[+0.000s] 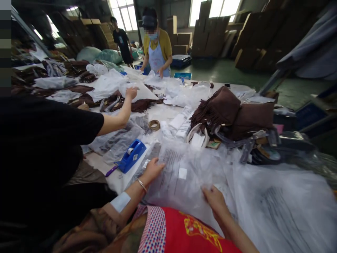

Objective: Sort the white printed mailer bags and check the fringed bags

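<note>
A clear plastic bag [195, 163] with printed lines and a small white label [182, 173] lies in front of me. My left hand [153, 171], bracelet at the wrist, holds the bag's left side with its fingers curled. Near the bag's lower right part, my right hand [215, 201] pinches the plastic between thumb and fingers. Just left of my left hand stands a blue tape dispenser [133, 155], with a purple-handled tool [111, 171] by its end. More clear plastic bags [281, 207] spread out to the right of my right hand.
Brown fringed bags [223, 109] are heaped at the right. A roll of brown tape [154, 125] lies mid-table. At the left, a co-worker in a black sleeve [89, 123] reaches over plastic. Across the table stands a person in an apron [156, 58]; cardboard boxes [210, 35] are stacked behind.
</note>
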Available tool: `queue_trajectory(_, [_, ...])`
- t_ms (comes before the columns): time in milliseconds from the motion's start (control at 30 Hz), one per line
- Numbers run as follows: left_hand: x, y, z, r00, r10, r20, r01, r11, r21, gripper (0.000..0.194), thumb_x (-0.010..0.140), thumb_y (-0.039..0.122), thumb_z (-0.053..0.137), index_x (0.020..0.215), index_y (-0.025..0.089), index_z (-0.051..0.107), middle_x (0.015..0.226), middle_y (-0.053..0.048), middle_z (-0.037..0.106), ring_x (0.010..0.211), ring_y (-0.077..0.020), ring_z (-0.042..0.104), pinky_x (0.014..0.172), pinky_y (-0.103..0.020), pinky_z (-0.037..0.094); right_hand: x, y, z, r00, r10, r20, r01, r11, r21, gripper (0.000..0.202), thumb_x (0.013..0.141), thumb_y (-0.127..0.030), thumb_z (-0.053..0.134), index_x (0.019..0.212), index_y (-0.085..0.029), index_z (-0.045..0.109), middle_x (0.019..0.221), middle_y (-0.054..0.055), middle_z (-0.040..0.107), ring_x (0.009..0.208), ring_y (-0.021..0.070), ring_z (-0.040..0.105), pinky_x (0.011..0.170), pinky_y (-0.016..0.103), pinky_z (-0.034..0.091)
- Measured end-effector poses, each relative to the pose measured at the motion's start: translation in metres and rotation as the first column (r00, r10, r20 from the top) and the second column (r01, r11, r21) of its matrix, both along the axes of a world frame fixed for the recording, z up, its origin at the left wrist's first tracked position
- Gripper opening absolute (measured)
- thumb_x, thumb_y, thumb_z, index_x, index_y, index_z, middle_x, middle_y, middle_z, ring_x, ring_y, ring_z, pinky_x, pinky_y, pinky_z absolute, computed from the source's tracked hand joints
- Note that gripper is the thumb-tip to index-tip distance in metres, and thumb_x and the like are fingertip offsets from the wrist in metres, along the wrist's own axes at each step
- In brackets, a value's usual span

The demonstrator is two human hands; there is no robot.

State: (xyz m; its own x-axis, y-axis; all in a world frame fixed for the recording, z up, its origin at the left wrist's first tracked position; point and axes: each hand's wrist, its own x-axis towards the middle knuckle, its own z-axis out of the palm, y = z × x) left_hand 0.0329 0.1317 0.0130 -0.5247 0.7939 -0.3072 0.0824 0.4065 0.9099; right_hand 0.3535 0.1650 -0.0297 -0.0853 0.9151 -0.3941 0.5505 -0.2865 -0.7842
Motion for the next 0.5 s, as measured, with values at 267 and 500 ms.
queue_trajectory(267, [-0.001, 0.004, 0.013, 0.981, 0.03, 0.192, -0.064, 0.983, 0.173, 0.036, 0.07, 0.05, 0.077, 0.07, 0.016, 0.066, 0.066, 0.002, 0.064, 0.063, -0.0139, 0.056, 0.059, -0.023, 0.042, 0.012, 0.006, 0.054, 0.996, -0.09, 0.017, 0.08, 0.946, 0.315, 0.051, 0.082, -0.067, 0.049, 0.069, -0.02, 0.065, 0.065, 0.0, 0.057, 0.068, 0.0193, 0.052, 0.065, 0.03, 0.039])
queue_trajectory(500, [0.003, 0.003, 0.021, 0.882, -0.042, 0.47, -0.113, 0.948, 0.299, 0.041, 0.062, 0.046, 0.087, 0.079, 0.016, 0.065, 0.071, 0.001, 0.065, 0.064, -0.0128, 0.058, 0.063, -0.023, 0.046, 0.037, -0.009, 0.058, 0.981, -0.171, -0.092, 0.192, 0.923, 0.333, 0.059, 0.082, -0.069, 0.053, 0.095, -0.016, 0.075, 0.086, 0.005, 0.072, 0.085, 0.025, 0.062, 0.076, 0.032, 0.046])
